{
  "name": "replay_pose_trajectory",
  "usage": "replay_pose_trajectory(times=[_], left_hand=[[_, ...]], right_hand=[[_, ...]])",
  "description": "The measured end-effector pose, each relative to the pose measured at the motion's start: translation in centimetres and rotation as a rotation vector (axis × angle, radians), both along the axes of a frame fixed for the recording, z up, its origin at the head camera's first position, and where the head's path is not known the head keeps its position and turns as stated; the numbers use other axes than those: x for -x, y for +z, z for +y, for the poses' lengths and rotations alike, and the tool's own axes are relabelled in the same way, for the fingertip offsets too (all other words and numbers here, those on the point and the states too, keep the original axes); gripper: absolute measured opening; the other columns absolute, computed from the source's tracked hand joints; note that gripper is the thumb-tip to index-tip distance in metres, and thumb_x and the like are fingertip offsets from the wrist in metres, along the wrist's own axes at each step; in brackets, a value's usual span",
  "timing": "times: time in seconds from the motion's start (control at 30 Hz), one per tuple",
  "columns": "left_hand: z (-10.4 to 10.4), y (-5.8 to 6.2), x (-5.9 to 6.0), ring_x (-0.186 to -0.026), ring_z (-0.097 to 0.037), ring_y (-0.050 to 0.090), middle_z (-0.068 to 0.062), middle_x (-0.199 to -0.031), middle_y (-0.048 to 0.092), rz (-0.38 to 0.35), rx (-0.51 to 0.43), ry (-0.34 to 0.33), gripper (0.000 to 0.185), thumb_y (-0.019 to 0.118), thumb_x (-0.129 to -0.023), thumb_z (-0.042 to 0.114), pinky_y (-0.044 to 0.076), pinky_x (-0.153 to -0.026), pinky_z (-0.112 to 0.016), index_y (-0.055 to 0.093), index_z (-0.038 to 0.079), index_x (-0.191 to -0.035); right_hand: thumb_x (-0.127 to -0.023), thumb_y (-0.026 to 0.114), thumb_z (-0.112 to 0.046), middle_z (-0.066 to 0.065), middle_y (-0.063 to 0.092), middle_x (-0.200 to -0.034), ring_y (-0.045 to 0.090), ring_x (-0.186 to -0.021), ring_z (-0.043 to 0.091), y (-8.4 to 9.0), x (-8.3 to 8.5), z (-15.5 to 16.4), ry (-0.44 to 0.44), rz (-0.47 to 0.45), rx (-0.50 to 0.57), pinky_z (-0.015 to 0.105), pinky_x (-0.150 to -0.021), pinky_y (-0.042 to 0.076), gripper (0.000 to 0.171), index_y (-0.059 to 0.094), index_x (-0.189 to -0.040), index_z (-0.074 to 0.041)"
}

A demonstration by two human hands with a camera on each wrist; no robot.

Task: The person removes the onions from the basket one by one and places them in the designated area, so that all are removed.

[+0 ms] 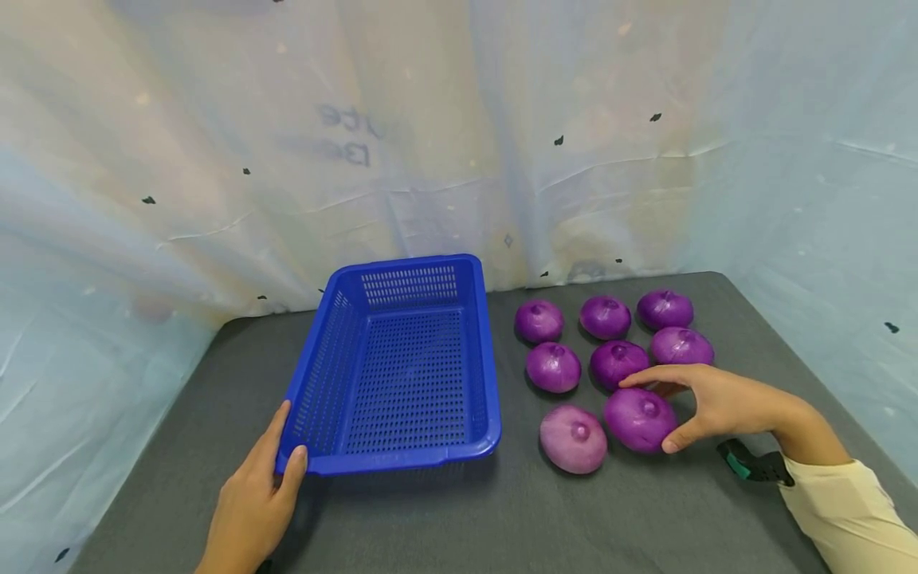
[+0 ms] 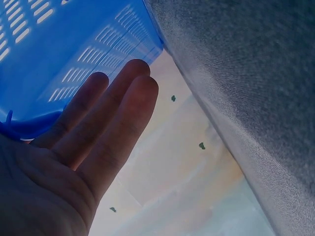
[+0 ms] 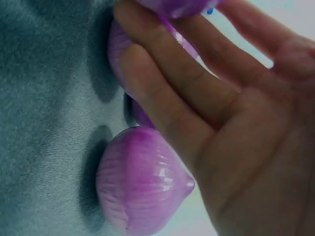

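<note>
A blue plastic basket (image 1: 409, 383) with slotted walls stands on the left part of the table. My left hand (image 1: 251, 490) holds its near left corner, thumb on the front rim and index finger along the left side. In the left wrist view, three straight fingers (image 2: 118, 118) of that hand lie by the slotted wall. At the right, my right hand (image 1: 717, 402) grips a purple onion (image 1: 641, 420) between thumb and fingers. Just left of it sits a paler onion (image 1: 573, 438). The right wrist view shows another onion (image 3: 140, 182) below the fingers.
Several more purple onions stand in rows behind the held one, among them a back-left onion (image 1: 539, 321) and a back-right onion (image 1: 665, 308). A dark grey cloth (image 1: 488, 526) covers the table. Pale plastic sheeting (image 1: 430, 143) hangs behind and at the sides.
</note>
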State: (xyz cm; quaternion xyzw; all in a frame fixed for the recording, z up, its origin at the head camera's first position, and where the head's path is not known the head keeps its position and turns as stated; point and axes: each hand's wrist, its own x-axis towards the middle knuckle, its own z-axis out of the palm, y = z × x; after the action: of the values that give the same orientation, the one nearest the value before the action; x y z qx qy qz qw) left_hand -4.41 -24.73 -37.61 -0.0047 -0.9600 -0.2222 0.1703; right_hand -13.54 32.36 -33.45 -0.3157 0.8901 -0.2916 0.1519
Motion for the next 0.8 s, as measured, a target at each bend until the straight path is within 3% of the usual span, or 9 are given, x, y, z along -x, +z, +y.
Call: replay_pose_trajectory(times=[0.2, 0.57, 0.8], left_hand=[[0.0, 0.0, 0.0, -0.122, -0.051, 0.056, -0.028, -0.146, 0.050, -0.007, 0.005, 0.004, 0.063, 0.051, -0.103, 0.032, 0.046, -0.089, -0.067, 0.024, 0.022, -0.160], [0.0, -0.1, 0.0, -0.121, -0.052, 0.056, -0.027, -0.146, 0.050, -0.004, 0.004, 0.005, 0.063, 0.051, -0.103, 0.032, 0.046, -0.088, -0.067, 0.024, 0.022, -0.159], [0.0, -0.1, 0.0, -0.121, -0.052, 0.057, -0.027, -0.145, 0.050, 0.015, 0.004, -0.004, 0.063, 0.051, -0.103, 0.031, 0.046, -0.088, -0.067, 0.025, 0.022, -0.159]], right_hand=[[-0.078, 0.082, -0.044, 0.000, 0.059, -0.138, 0.058, -0.118, 0.001, -0.3, 0.3, 0.3, 0.026, -0.084, 0.001, 0.024, -0.096, 0.050, 0.072, 0.054, -0.141, -0.024], [-0.080, 0.081, -0.039, 0.003, 0.058, -0.142, 0.053, -0.123, -0.007, -1.1, 0.7, 0.9, 0.054, -0.103, 0.017, 0.021, -0.099, 0.048, 0.071, 0.053, -0.142, -0.018], [-0.083, 0.081, -0.028, 0.008, 0.057, -0.143, 0.052, -0.125, -0.006, -0.7, 0.5, 1.2, 0.110, -0.128, 0.086, 0.020, -0.100, 0.047, 0.071, 0.049, -0.145, -0.012]])
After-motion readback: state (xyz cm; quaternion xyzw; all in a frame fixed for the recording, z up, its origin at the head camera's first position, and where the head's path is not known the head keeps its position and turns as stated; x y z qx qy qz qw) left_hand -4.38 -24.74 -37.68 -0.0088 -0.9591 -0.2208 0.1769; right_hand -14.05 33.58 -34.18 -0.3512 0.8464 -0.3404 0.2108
